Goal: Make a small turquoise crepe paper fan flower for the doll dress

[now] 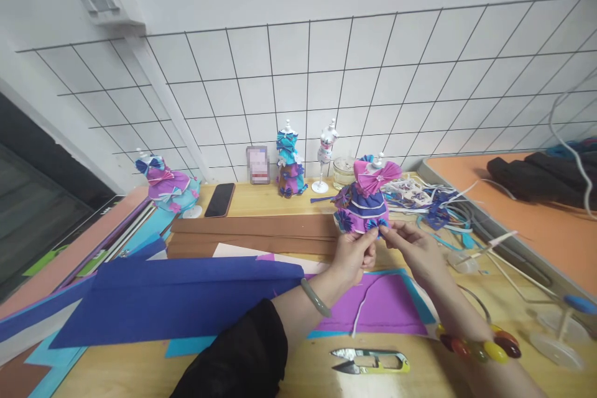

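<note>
A small dress form [368,196] stands before me, dressed in a pink, navy and purple paper dress with a big pink bow at the chest. Both my hands meet at the lower front of its skirt, on a blue pleated paper fan [377,225]. My left hand [354,254] pinches it from the left, thumb and finger together. From the right, my right hand [413,245] closes thumb and fingertips on the same fan. Thread snips [370,361] lie near the table's front, below a purple sheet [373,305] with a white cord on it.
Navy [177,298] and brown sheets [252,230] cover the left and middle. Behind are a phone [220,200], a dressed form [288,165], a bare form [326,152] and a glass jar [344,173]. Another dressed form [170,183] stands left; scraps [438,202] and sticks lie right.
</note>
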Tool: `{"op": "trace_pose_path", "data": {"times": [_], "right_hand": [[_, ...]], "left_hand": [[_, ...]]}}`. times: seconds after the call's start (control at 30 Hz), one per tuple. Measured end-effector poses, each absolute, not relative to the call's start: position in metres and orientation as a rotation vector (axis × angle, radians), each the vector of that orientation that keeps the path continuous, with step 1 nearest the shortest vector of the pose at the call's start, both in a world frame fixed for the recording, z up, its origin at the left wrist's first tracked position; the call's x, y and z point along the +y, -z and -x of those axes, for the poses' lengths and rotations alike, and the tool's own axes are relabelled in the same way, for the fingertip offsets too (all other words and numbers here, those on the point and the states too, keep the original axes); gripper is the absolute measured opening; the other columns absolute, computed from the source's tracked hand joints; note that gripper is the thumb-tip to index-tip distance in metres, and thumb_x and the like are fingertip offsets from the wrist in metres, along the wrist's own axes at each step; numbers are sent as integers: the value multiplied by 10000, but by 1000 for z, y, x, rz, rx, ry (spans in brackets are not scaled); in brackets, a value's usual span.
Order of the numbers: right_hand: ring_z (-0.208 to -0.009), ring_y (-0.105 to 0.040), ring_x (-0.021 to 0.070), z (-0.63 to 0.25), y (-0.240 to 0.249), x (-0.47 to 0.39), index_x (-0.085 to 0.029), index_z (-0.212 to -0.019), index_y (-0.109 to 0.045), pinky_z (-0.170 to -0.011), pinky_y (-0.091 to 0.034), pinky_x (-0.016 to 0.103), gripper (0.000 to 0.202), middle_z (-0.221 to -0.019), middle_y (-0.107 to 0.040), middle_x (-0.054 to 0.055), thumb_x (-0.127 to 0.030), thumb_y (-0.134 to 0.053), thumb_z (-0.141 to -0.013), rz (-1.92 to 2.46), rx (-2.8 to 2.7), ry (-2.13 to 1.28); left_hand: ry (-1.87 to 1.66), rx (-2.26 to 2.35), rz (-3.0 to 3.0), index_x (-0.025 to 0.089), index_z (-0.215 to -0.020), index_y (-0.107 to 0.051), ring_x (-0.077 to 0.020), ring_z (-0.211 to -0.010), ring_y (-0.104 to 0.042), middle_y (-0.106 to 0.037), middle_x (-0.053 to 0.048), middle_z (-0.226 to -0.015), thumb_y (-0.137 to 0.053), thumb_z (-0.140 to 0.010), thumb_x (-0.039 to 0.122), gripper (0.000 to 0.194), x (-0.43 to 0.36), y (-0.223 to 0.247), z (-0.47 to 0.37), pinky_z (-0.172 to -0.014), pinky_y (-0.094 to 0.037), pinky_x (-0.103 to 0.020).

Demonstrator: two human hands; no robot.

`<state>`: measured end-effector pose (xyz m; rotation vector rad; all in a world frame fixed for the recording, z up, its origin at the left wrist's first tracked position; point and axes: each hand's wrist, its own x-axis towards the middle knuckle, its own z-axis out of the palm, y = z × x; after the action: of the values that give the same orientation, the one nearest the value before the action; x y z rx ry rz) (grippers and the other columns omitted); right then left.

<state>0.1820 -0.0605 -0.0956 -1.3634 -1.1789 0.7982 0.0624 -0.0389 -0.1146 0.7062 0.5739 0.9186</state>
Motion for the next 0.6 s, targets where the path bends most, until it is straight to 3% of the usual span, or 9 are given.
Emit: {"op": "trace_pose_path", "data": {"times": [0.33,0.6], "right_hand": [[-546,-485,134,-183,97,-61,-204,-761,-622,-536,-402,261,279,-617,-560,3,-454,-656,-643,1312,-1121,-886],[-565,-465,124,-182,99,-61,-211,-782,-626,-551,-391,249,208,-683,-576,8,-379,-665,-666,1321,-1123,-878]], "left_hand": [[-936,575,-713,138,-519,-432,-5,-317,-260,-386,63,-410,-683,-558,469,417,-38,117,-62,-364,-123,-198],[-942,514,-725,147,-566,-430,-10,-304,-250,-384,68,-416,-661,-613,435,372,-40,117,-62,-349,-105,-206]]}}
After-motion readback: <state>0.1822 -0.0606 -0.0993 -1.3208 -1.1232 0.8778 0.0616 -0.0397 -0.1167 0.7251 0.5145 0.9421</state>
